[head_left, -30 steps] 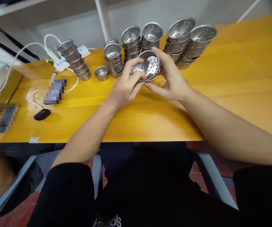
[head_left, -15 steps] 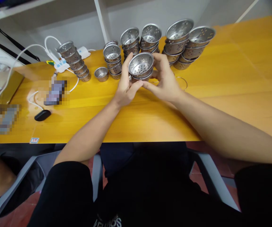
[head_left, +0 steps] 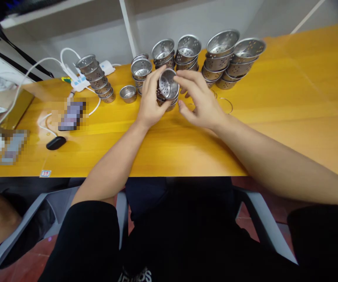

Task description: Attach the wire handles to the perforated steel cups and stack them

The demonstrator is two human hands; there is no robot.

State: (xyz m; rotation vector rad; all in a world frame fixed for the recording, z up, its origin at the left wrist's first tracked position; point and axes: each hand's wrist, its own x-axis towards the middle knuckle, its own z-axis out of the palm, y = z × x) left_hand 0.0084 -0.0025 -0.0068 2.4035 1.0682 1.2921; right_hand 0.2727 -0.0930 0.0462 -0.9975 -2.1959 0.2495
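Note:
My left hand (head_left: 150, 101) is wrapped round a small perforated metal cup (head_left: 169, 83), tilted so its mouth faces me and to the right. Part of another perforated cup shows just beneath it, and I cannot tell whether that one is held too. My right hand (head_left: 199, 102) is beside the cup's right side with fingers apart. Its fingertips come up to the rim; whether they touch is unclear. Thin wire rings (head_left: 226, 105) lie on the table just right of this hand.
Behind my hands stand stacks of perforated cups, such as a tall one (head_left: 220, 55) and a leaning one (head_left: 96, 80). A single cup (head_left: 128, 94) sits left of them. Further left are a power strip (head_left: 80, 83), a phone (head_left: 72, 116) and a black oval object (head_left: 56, 143).
The held cup has turned from nearly upright to tilted, its mouth now towards me and the right. My right fingers have loosened from around it and spread apart.

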